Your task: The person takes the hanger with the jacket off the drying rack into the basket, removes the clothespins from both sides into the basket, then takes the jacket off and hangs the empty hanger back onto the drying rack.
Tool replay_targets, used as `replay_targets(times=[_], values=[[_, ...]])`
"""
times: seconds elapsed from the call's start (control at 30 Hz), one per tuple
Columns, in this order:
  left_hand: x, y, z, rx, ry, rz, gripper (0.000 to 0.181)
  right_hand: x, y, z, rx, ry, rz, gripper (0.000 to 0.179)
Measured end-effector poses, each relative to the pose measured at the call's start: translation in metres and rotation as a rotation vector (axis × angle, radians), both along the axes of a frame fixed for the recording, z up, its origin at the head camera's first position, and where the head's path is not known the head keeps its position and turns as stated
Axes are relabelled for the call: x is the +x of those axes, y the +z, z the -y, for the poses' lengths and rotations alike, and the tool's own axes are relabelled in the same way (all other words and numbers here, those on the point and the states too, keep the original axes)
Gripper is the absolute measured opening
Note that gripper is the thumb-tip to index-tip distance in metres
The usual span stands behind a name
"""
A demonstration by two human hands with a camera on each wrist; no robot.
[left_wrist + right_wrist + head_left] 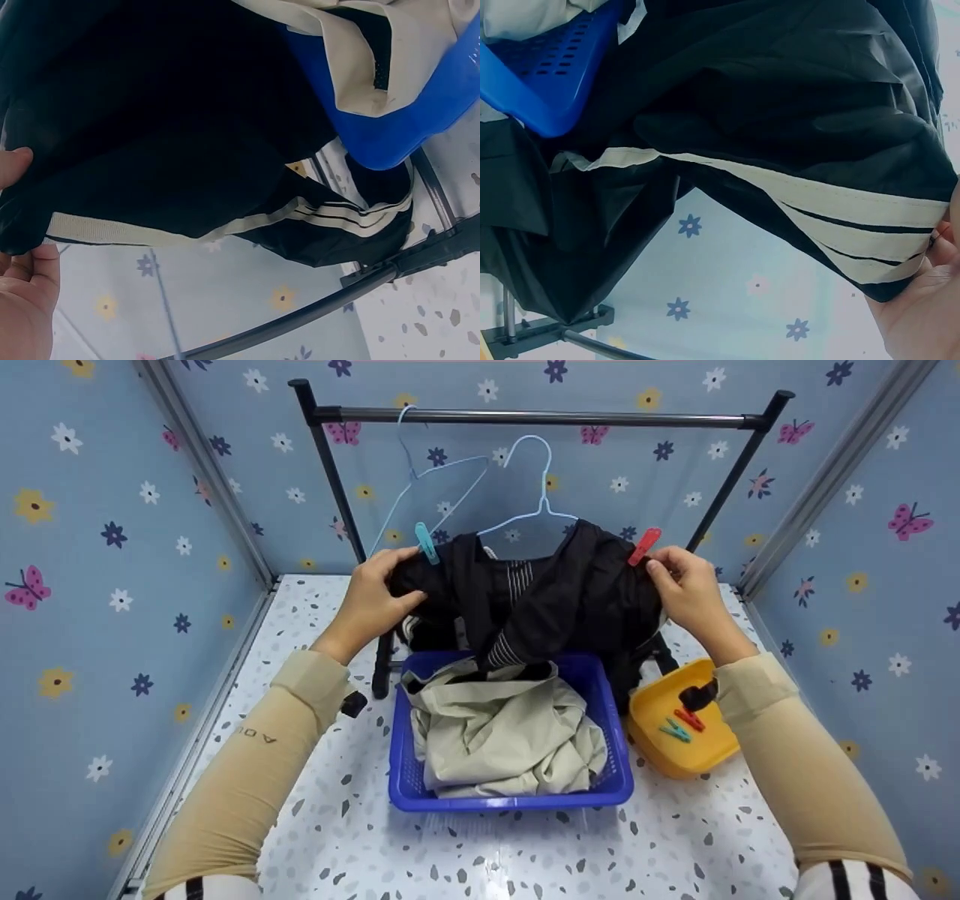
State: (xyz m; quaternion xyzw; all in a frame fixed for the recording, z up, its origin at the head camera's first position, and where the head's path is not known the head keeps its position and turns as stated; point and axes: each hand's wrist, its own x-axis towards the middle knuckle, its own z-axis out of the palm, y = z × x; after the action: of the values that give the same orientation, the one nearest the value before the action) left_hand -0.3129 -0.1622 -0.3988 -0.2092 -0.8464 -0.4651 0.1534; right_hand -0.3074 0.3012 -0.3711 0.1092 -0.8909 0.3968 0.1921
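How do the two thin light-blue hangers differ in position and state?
The left thin light-blue hanger hangs from the dark metal rail; the right thin light-blue hanger is not hooked on it. The left hanger looks bare; the right hanger sits inside a black fabric garment. Both share similar colour and thin build.

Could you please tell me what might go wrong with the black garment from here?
The hanger in the black garment appears to be off the rail, so the garment could drop if released. Tugging beside the teal clip or the red clip might pop one loose. The garment also hangs close to the blue basket, so it might snag there if moved.
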Motion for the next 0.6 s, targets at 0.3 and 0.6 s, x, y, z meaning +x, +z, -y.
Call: replay_targets(times=[0.3,0.6], values=[[0.019,0.000,0.015,-0.002,0.007,-0.015,0.061,0.014,0.001,0.007,-0.005,0.025,-0.019,0.023],[0.037,-0.016,0.024,-0.091,-0.032,-0.031,0.059,0.033,-0.012,0.006,-0.010,0.057,0.025,0.021]])
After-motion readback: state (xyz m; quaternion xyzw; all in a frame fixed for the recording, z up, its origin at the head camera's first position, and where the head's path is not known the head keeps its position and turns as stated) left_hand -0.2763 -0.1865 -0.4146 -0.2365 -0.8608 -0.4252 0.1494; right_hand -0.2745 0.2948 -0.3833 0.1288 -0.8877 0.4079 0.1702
